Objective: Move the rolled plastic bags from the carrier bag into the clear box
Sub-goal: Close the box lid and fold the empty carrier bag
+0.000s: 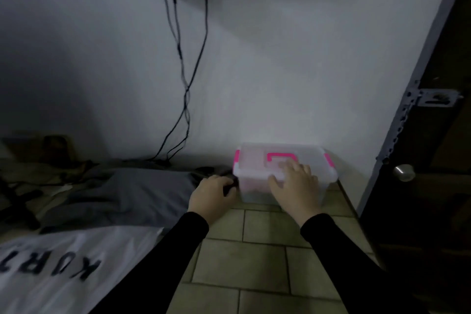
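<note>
My right hand [295,187] lies flat on the lid [257,160] of the box [254,192], fingers spread and fairly straight, thumb down over the near rim; I judge it is there to steady the box or get ready to lift the lid, which is on with its pink clips [237,158] at the ends. My left hand [211,196] sits just beside the box's left end, fingers curled around something small and dark; it is too blurred to say what it is, possibly a rolled bag, so I cannot tell what I hold there. The box stands on the tiled floor [242,260] against the wall [254,71], near the door [420,160], so both hands reach it easily. The carrier bag [51,262], white with black letters, lies at my left, well apart from the box. I see no rolls on it or around it; any must be inside. Through the box's cloudy wall shows a pinkish tint, unclear. The task looks barely begun: the lid must come off first.
</note>
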The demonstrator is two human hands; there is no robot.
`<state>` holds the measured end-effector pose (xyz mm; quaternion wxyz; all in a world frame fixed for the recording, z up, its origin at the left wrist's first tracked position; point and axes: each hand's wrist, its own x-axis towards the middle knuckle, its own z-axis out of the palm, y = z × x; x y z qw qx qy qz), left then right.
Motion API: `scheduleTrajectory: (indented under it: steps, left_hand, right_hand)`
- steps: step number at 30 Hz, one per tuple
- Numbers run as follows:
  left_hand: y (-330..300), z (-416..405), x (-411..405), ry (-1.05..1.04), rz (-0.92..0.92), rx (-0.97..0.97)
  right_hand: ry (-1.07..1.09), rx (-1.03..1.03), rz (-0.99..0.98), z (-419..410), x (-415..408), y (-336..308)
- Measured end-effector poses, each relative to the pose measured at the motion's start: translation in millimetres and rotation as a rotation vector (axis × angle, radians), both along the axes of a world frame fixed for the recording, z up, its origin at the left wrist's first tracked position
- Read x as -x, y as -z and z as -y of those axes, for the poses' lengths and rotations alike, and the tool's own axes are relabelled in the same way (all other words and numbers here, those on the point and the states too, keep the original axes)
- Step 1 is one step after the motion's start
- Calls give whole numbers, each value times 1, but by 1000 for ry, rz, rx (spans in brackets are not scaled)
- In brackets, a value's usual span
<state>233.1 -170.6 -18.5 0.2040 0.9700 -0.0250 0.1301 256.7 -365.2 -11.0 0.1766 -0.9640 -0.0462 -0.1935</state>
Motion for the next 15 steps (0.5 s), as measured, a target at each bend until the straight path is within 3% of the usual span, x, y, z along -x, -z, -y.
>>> scheduleTrajectory:
  steps: [2,4,10,15]
  left_hand:
    - [-1,-23,33,-70,5,31]
    - [3,-46,57,-137,10,20]
    - [21,-141,135,-406,71,38]
    - [38,-216,181,-846,70,-68]
  right_hand:
    - [-173,-160,-21,-40,30,6]
    - [-287,-300,-183,-74,56,12]
    - [-527,-349,-619,-171,112,34]
    - [-570,-426,-851,-222,129,50]
